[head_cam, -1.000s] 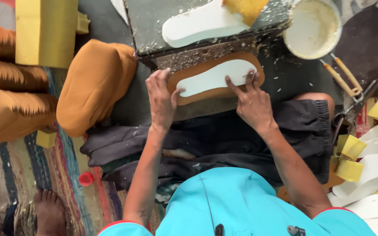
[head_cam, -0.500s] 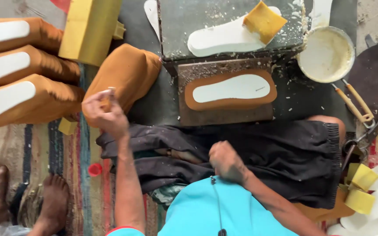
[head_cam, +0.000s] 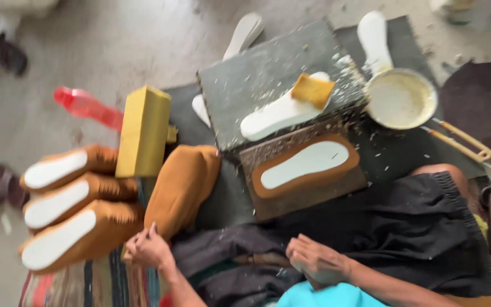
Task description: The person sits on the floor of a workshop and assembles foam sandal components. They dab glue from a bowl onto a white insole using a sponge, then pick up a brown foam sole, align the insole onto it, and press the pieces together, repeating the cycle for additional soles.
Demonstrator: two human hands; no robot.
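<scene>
One soft tan leather piece (head_cam: 180, 187) lies by your knee, with your left hand (head_cam: 149, 250) pinching its near edge. It looks light and floppy, so hold it at the edge. Your right hand (head_cam: 313, 261) rests loosely curled on the dark cloth (head_cam: 404, 233), holding nothing.
</scene>
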